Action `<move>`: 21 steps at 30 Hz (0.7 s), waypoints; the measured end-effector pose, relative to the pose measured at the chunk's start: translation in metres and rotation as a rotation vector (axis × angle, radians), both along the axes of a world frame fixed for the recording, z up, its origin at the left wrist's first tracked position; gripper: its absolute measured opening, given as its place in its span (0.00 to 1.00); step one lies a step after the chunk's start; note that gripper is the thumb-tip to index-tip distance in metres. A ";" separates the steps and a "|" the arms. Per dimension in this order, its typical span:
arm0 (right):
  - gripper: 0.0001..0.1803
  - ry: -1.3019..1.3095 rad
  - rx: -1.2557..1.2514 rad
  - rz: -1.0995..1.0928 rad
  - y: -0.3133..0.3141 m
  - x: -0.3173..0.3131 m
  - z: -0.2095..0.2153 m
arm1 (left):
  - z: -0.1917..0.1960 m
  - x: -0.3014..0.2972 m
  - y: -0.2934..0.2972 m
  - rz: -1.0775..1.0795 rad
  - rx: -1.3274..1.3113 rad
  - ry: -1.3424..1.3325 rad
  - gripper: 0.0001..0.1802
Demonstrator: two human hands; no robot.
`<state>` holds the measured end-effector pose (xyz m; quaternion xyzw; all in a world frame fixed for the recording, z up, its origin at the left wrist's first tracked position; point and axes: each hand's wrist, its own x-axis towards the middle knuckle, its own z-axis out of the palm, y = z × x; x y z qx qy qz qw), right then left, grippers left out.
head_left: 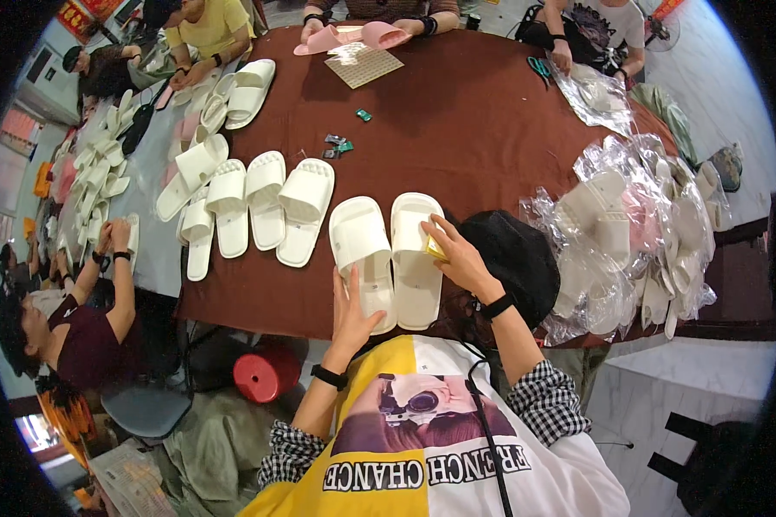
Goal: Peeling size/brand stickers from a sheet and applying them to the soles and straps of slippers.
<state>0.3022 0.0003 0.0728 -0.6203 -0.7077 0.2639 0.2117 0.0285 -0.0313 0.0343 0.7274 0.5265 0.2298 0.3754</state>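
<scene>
Two white slide slippers lie side by side before me on the brown cloth, toes pointing away. My left hand [354, 312] grips the left slipper [361, 228] near its heel, thumb over the footbed and fingers along the outer edge. My right hand [459, 257] is at the right slipper [417, 293], its fingers by the strap and closed on a small yellow piece [435, 249]. What the yellow piece is, I cannot make out. To the left stands a row of more white slippers [305, 207], lying on the cloth.
A black cap-like item [510, 269] lies right of my hand, beside a heap of plastic-bagged slippers [612, 233]. Small green packets [337, 145] lie farther back. Across the brown cloth [457, 112], a person holds pink slippers [351, 38]; others work around. A red stool [265, 376] stands lower left.
</scene>
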 end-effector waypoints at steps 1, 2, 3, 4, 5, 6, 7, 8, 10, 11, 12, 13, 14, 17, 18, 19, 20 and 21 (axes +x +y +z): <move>0.45 -0.014 -0.010 -0.002 -0.002 -0.001 -0.001 | 0.000 -0.001 0.001 0.008 0.002 0.002 0.65; 0.46 -0.032 -0.010 -0.004 -0.004 -0.002 0.000 | 0.001 -0.001 0.001 -0.005 0.016 0.020 0.65; 0.46 -0.032 -0.008 0.002 -0.004 -0.003 0.000 | 0.002 -0.001 0.001 -0.018 0.031 0.038 0.64; 0.46 -0.051 0.009 0.010 -0.004 -0.003 -0.001 | 0.003 -0.001 0.001 -0.012 0.032 0.038 0.64; 0.46 -0.072 0.027 0.013 -0.004 -0.002 -0.002 | 0.003 -0.002 0.001 -0.015 0.029 0.038 0.63; 0.46 -0.073 0.030 0.014 -0.004 -0.001 -0.004 | 0.004 -0.002 0.001 -0.018 0.026 0.037 0.63; 0.45 -0.093 0.035 0.030 -0.005 0.000 -0.005 | 0.004 -0.002 0.001 -0.017 0.028 0.036 0.63; 0.45 -0.112 0.039 0.047 -0.004 -0.001 -0.005 | 0.004 -0.002 0.001 -0.018 0.017 0.046 0.63; 0.44 -0.097 0.058 0.054 -0.005 0.000 -0.004 | 0.004 -0.005 0.002 -0.018 0.008 0.056 0.62; 0.43 -0.081 0.074 0.061 -0.004 -0.001 -0.001 | 0.005 -0.007 0.004 -0.031 -0.017 0.037 0.62; 0.43 -0.082 0.075 0.064 -0.005 0.000 0.002 | 0.007 -0.009 0.005 -0.044 -0.041 0.017 0.61; 0.40 -0.055 0.044 0.036 -0.008 0.001 0.005 | 0.008 -0.011 0.004 -0.041 -0.040 0.017 0.61; 0.38 -0.029 0.013 0.007 -0.010 0.003 0.010 | 0.012 -0.011 0.003 -0.023 -0.016 0.004 0.58; 0.34 0.025 0.006 -0.074 -0.015 0.006 0.025 | 0.023 -0.011 -0.003 0.027 0.076 -0.006 0.50; 0.33 0.047 -0.008 -0.066 -0.017 0.001 0.042 | 0.025 -0.012 -0.005 0.067 0.142 0.004 0.44; 0.33 0.048 -0.008 -0.062 -0.019 -0.003 0.041 | 0.026 -0.013 -0.007 0.071 0.143 0.005 0.44; 0.35 0.073 0.014 0.006 -0.022 -0.007 0.042 | 0.029 -0.013 -0.009 0.052 0.175 0.001 0.39; 0.36 0.098 0.032 0.074 -0.024 -0.013 0.047 | 0.033 -0.011 -0.009 0.033 0.204 -0.003 0.34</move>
